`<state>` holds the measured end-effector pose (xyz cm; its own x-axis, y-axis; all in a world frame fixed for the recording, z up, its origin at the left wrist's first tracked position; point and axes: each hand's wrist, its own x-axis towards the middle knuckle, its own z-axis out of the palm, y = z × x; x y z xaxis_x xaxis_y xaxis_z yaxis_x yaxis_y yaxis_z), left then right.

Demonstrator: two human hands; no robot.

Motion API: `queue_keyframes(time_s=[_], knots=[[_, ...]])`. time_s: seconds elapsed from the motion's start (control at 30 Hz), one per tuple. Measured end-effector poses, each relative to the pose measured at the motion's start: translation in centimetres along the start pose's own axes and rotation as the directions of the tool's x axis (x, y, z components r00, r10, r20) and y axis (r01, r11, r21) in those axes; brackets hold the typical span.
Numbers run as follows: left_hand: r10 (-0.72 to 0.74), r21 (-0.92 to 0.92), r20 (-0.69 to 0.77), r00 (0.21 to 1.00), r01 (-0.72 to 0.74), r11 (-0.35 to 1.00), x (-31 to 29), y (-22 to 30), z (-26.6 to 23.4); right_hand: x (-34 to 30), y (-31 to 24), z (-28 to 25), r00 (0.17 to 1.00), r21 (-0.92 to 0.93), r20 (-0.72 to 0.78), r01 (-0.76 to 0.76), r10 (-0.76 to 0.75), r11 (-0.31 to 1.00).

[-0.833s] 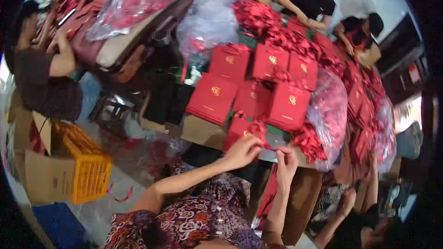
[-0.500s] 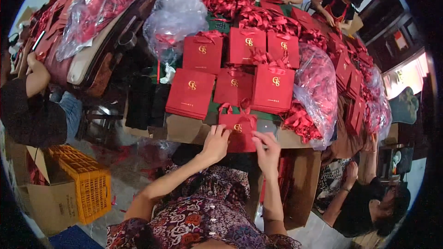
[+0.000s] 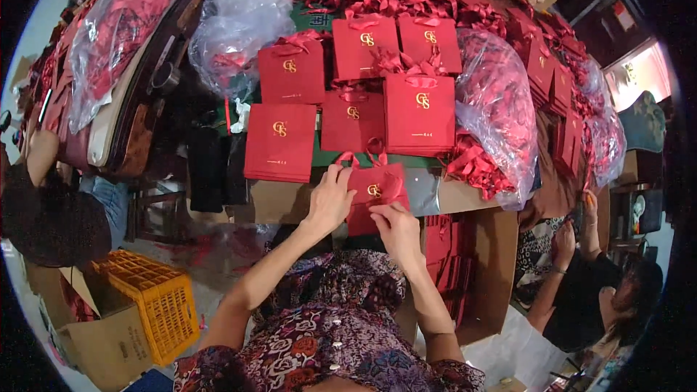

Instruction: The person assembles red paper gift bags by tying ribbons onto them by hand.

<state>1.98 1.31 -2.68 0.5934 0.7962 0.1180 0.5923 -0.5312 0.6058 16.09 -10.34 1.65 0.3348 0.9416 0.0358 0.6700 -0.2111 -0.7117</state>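
Table (image 3: 290, 199) runs 12 to 5 o'clock, covered w/ flat red gift bags. Clear sack of red ribbon (image 3: 501, 112) at 2 o'clock. Yellow crate (image 3: 149, 305) at 8. Small red bag (image 3: 374, 192) at centre, table's near edge. Both forearms reach up from 6. L hand (image 3: 330, 199) fingers spread, grasping bag's left edge. R hand (image 3: 396, 229) curled, pinching lower right corner.

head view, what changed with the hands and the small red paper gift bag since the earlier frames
Both hands moved forward onto the small red paper gift bag with a ribbon: 0.8 s ago they held it just above the table edge, now the left hand presses its left edge and the right hand its lower right corner. The stacks of red paper bags and the yellow plastic crate stayed put.
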Motion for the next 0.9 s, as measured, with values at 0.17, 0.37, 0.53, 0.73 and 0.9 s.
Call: queue_keyframes(time_s=[0.17,0.37,0.53,0.73,0.9], knots=[[0.034,-0.112,0.006,0.999,-0.033,0.993,0.2,0.5,-0.6,1.9,0.3,1.5,0.986,0.097,-0.157,0.066,-0.051,0.993],[0.014,-0.197,0.077,0.997,0.001,0.980,0.2,1.6,-1.4,2.7,1.2,2.8,0.984,0.191,-0.142,-0.077,0.105,0.979],[0.051,-0.183,0.042,0.998,-0.043,0.982,0.3,2.1,-1.4,2.4,1.0,2.3,0.984,0.213,-0.131,-0.088,0.118,0.973],[0.090,-0.172,0.037,0.995,-0.082,0.982,0.7,1.9,-1.1,2.3,1.4,2.6,0.979,0.271,-0.094,-0.152,0.183,0.951],[0.041,-0.234,0.062,0.997,-0.026,0.972,0.6,1.9,-0.8,2.6,0.9,2.8,0.972,0.299,-0.070,-0.193,0.223,0.935]])
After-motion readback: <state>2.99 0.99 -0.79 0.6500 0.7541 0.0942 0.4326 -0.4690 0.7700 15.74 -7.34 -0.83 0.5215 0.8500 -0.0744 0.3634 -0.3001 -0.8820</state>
